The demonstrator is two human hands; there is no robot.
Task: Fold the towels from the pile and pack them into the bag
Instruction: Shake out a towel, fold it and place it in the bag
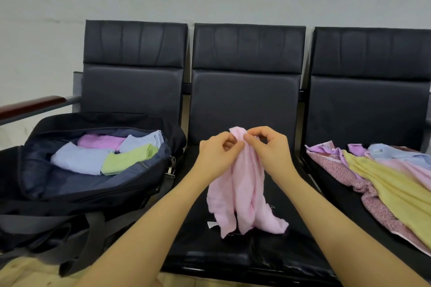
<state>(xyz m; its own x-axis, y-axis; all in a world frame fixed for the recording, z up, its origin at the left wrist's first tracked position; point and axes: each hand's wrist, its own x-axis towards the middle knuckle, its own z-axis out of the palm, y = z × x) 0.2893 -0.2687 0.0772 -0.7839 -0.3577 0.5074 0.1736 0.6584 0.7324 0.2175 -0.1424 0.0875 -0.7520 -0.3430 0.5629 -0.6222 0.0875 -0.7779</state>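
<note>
Middle seat [245, 256]: black cushion, nearest surface; serves as the work spot, with the other things set to either side of it.
Pink towel [242, 184]: held up over the middle seat, hanging in loose bunched folds; lower end rests crumpled on the cushion, white tag showing at its left corner. Judged lifted by its top edge so the cloth hangs free and the corners can be found before folding.
Left hand [218, 154]: reaches forward over the middle seat, thumb and forefinger pinching the towel's top edge; other fingers curled in.
Right hand [268, 149]: mirrors it just to the right, thumb and forefinger pinching the same edge; remaining fingers arched above.
Hands, relation: close together, fingertips almost touching at the towel's top, both clamped on the cloth. Judged about to slide apart along the edge.
Bag [70, 196]: dark, on the seat left of the middle seat, lying unzipped and open toward the person, so folded pieces can go straight in.
Folded towels in bag [105, 156]: blue, green, purple and pale blue, packed side by side.
Pile [382, 170]: on the seat right of the middle seat; yellow, pink, blue, purple and patterned cloths, unfolded and overlapping.
Progress: judged partway; several packed, several waiting.
Backrests [247, 65]: three black, against a pale wall.
</note>
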